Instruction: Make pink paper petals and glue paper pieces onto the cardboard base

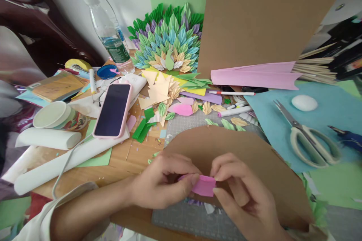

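Note:
A small folded pink paper piece (204, 186) is pinched between both my hands, low in the middle of the view. My left hand (162, 184) grips its left end with thumb and fingers closed. My right hand (240, 192) holds its right edge between thumb and forefinger. Under them lies a curved brown card sheet (249, 154) on a grey cutting mat (186, 222).
A phone in a pink case (113, 109) lies left of centre. Scissors (308, 139) and a white egg-shaped object (304, 102) rest on blue paper at the right. A paper peacock fan (168, 43), two water bottles (109, 34), paper rolls (48, 139) and folded leaves surround them.

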A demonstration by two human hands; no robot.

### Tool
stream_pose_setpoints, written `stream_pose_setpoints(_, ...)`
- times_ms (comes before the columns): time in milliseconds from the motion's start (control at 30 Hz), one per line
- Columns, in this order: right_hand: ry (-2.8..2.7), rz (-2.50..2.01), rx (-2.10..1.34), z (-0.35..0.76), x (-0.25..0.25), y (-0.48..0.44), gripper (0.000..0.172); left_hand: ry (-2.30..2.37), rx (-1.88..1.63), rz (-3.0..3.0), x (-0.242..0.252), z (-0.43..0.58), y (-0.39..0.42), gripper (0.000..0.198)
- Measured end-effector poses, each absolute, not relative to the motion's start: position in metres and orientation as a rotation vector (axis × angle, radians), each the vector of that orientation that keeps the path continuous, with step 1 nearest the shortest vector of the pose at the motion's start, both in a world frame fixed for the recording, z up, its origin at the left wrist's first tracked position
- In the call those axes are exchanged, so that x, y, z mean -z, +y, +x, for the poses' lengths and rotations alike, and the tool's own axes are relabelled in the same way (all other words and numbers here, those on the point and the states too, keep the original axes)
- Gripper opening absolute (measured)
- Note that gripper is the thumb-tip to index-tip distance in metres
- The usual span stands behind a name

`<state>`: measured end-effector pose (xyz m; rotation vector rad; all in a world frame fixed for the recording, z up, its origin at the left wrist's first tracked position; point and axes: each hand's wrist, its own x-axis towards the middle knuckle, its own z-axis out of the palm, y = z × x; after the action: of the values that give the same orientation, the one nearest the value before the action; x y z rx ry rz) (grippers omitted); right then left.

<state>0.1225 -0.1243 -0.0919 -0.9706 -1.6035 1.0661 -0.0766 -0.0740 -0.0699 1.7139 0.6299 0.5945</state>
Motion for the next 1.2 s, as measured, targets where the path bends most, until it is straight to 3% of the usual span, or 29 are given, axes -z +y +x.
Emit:
stream_pose_setpoints(100,-1.757,-0.946,-0.944,0.123,0.093,-0.123,0.024,0.621,-0.599,1.683,0.070,-0.075,-0.075,0.030)
stream_pose_setpoints(400,-1.802,-1.065,-0.860,0.122,0.090,-0.121,0.010,0.595,-0.623,1.751,0.073,-0.074,-0.076,0.027)
stream_pose_setpoints(1200,-1.434,-1.033,-1.240,0.113,0.094,-0.127,0.010,0.534,-0.798,2.022,0.073,-0.071,-0.077,0.019)
